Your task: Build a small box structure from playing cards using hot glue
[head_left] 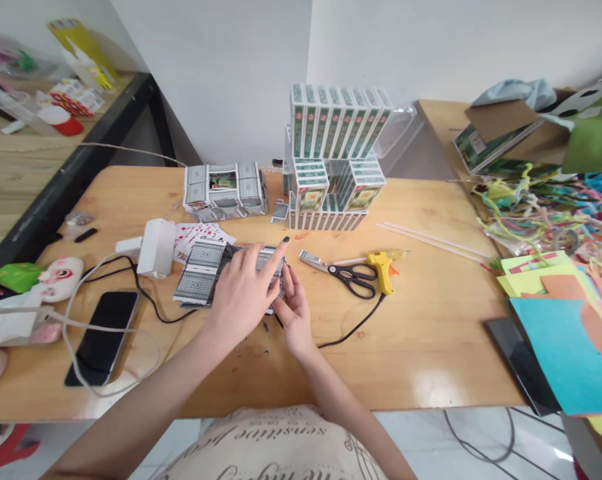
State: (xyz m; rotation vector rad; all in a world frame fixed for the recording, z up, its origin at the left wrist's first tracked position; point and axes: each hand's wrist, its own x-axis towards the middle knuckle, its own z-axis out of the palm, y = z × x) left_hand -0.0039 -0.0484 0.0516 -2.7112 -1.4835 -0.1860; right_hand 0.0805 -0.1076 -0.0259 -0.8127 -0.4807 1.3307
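A flat structure made of grey-backed playing cards (199, 261) lies on the table in front of me. My left hand (243, 283) rests across its right part, palm down, with the fingers stretched out and the thumb apart. At the right edge of the structure, my right hand (295, 307) has its thumb and fingers closed on the card edge. Both hands cover much of that end. Beyond it stands a similar box-like structure of playing cards (223, 190). Loose face-up playing cards (201, 235) are fanned out behind the left part.
Stacked green-and-white card boxes (331, 127) stand at the back. Black-handled scissors (353, 279) and a yellow glue gun (382, 270) lie to the right, near clear glue sticks (431, 240). Leftward are a white charger (157, 248), cables and a phone (103, 337). Coloured paper (561, 347) covers the right side.
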